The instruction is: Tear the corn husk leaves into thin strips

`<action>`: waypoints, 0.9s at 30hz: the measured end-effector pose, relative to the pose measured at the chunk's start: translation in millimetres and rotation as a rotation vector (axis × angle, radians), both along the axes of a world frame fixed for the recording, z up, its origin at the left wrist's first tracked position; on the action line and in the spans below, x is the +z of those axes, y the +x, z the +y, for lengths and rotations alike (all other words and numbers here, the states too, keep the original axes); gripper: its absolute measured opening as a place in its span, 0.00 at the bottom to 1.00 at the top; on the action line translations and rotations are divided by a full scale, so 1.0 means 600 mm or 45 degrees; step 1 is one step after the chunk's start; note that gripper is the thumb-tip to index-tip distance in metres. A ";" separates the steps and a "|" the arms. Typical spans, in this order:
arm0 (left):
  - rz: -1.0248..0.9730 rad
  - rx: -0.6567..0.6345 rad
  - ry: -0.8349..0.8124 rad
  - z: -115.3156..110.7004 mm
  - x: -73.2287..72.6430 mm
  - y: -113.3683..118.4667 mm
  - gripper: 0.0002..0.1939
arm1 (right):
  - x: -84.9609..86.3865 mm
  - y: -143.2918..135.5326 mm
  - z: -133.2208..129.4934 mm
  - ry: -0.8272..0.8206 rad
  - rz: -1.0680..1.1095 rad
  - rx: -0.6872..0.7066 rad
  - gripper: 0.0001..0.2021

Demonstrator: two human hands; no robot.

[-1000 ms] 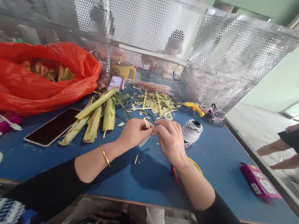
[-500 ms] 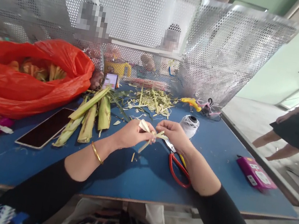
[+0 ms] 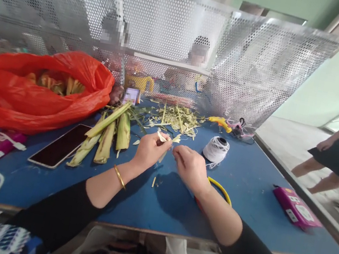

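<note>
My left hand (image 3: pixel 148 151) pinches a small bundle of pale plant-fibre strips (image 3: pixel 175 138), whose ends stick out past the fingertips. Just to its right, my right hand (image 3: pixel 192 167) is closed with the fingers bunched, apart from the bundle. What those fingers hold, if anything, is too small to make out. Under the right forearm lie scissors with red and yellow handles (image 3: pixel 223 190), mostly covered. A spool of white thread (image 3: pixel 215 151) stands behind the right hand. On the table below the hands lies a short strip scrap (image 3: pixel 153 181).
Thick green-yellow stalks (image 3: pixel 104 144) lie left, beside a phone (image 3: pixel 60 147) and an open red bag (image 3: pixel 44 111). Shredded strips (image 3: pixel 177 119) and a yellow glue gun (image 3: pixel 221 123) lie at the back. Purple boxes (image 3: pixel 296 208) sit at both sides. A perforated metal screen (image 3: pixel 171 22) stands behind.
My right hand has moved off the bundle, and its fingers have closed up. The bundle stays in my left hand. The right hand and forearm now cover more of the scissors.
</note>
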State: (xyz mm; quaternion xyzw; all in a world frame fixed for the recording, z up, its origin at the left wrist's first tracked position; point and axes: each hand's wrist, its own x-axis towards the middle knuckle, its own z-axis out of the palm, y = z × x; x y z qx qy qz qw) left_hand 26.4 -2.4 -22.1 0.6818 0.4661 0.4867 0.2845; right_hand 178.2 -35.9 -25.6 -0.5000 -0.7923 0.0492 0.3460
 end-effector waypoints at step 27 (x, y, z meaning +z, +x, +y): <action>-0.149 -0.756 -0.472 -0.018 0.014 0.002 0.11 | 0.023 0.041 0.038 -0.750 0.762 0.293 0.10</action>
